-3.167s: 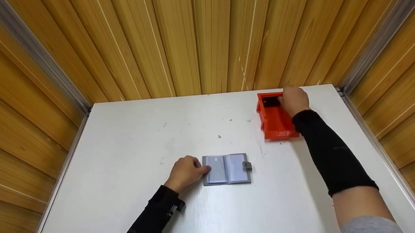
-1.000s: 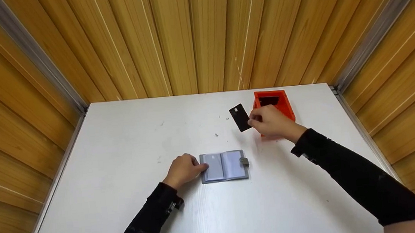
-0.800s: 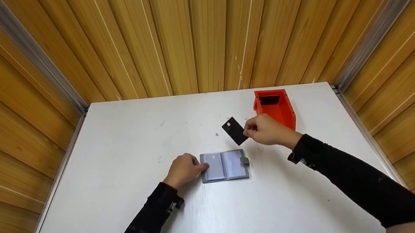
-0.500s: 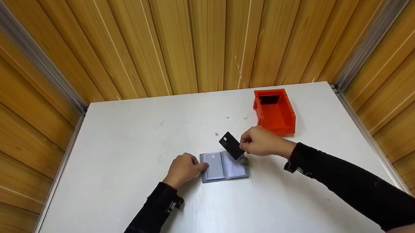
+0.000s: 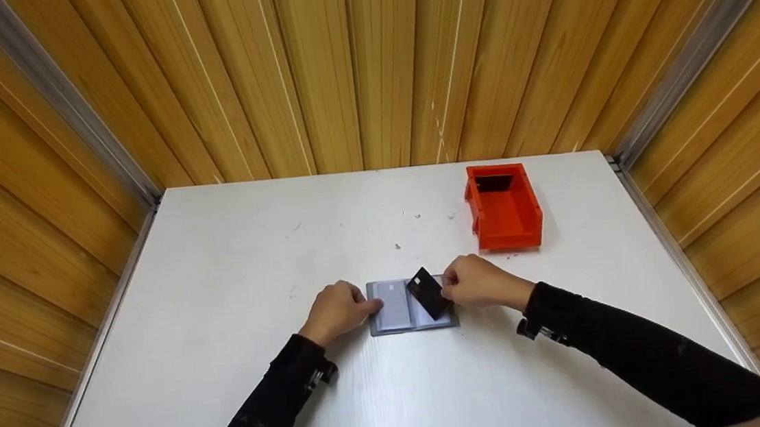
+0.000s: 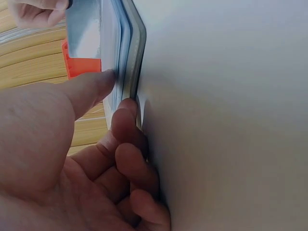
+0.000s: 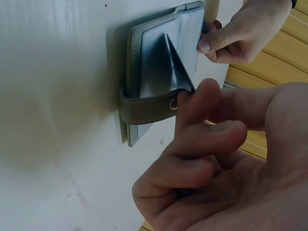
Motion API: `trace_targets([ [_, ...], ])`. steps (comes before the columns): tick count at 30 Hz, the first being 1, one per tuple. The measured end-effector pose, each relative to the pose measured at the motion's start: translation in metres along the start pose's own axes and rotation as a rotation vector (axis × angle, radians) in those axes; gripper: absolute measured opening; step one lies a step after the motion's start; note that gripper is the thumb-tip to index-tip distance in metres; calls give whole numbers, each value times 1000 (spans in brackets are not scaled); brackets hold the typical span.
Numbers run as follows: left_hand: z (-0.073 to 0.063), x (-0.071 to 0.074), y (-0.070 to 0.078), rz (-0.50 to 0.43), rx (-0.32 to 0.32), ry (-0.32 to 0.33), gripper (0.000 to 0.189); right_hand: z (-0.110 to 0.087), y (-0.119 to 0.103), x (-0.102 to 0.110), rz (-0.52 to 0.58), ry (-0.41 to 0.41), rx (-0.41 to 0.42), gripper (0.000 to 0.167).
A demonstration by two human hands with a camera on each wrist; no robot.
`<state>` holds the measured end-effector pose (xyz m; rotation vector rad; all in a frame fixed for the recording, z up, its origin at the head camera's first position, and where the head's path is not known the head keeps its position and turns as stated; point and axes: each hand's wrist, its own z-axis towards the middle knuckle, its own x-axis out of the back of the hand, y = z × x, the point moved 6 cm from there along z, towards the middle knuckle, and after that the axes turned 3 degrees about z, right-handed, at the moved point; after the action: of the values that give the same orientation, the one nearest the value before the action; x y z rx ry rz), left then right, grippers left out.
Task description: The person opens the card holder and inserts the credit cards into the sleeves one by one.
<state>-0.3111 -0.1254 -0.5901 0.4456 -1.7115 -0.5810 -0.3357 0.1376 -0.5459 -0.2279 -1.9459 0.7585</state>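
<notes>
A grey card holder (image 5: 394, 313) lies spread open on the white table, its clear sleeves facing up. A pale card with a chip shows in the left sleeve. My left hand (image 5: 339, 312) pinches the holder's left edge, thumb (image 6: 98, 86) on the sleeves and index fingertip at the cover's edge. Between thumb and forefinger, my right hand (image 5: 481, 282) grips a black chip card (image 5: 426, 293), tilted over the right-hand sleeve. The snap strap (image 7: 147, 109) sticks up from the holder's right side in the right wrist view, close by the right fingertips.
A red plastic bin (image 5: 508, 223) stands behind the right hand, with a dark patch (image 5: 493, 183) at its back end. Wood-patterned walls (image 5: 367, 70) enclose the back and sides of the table (image 5: 232, 254). Small marks dot its surface.
My right hand has taken the black card from the red bin and brought it left and nearer, down over the holder's right side. The left hand keeps its hold on the left edge.
</notes>
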Motion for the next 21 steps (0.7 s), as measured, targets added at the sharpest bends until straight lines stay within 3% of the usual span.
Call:
trace_targets([
  [5, -2, 1, 1, -2, 6, -2, 39, 3, 6, -6, 28, 5, -9, 29],
  [13, -2, 1, 1, -8, 9, -14, 38, 2, 6, -7, 48, 11, 0, 27],
  [21, -1, 1, 0, -10, -20, -2, 37, 1, 4, -5, 33, 32, 28, 29],
])
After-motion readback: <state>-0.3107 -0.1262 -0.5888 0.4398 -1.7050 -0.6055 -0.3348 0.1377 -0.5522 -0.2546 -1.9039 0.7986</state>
